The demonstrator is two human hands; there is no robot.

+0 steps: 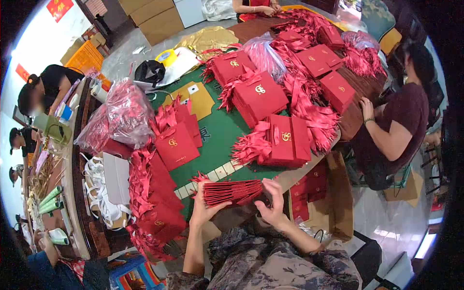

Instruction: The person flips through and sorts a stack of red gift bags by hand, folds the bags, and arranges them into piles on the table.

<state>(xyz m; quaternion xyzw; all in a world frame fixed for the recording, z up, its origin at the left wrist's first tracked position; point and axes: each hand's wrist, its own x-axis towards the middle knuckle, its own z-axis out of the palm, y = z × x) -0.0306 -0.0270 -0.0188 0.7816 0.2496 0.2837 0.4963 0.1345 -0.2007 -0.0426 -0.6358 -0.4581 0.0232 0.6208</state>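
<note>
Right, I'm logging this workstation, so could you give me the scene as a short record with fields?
Left hand: the left hand grips one end of a stack of flat red pieces
Right hand: the right hand, fingers spread, at the stack's other end; contact unclear
Surface: green tabletop with a row of pale tiles
Beyond the hands: a red pile with gold lettering
Below, right: open cardboard box with red pieces inside
Nearby: person in a dark top at right
</note>
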